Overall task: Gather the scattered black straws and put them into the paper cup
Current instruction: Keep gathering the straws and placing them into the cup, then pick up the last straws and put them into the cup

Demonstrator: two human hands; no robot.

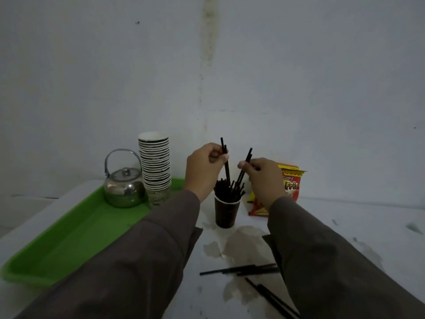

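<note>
both hands pinch straws over the cup mid-table: left hand on two straws, right hand on another pair. better to lower them upright into the gaps, then let go.

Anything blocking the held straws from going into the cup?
No separate obstacle shows. Both the left hand and right hand hold straws right over the cup, lower ends already among the straws standing in it. The packed cup is the only thing crowding the way.
</note>
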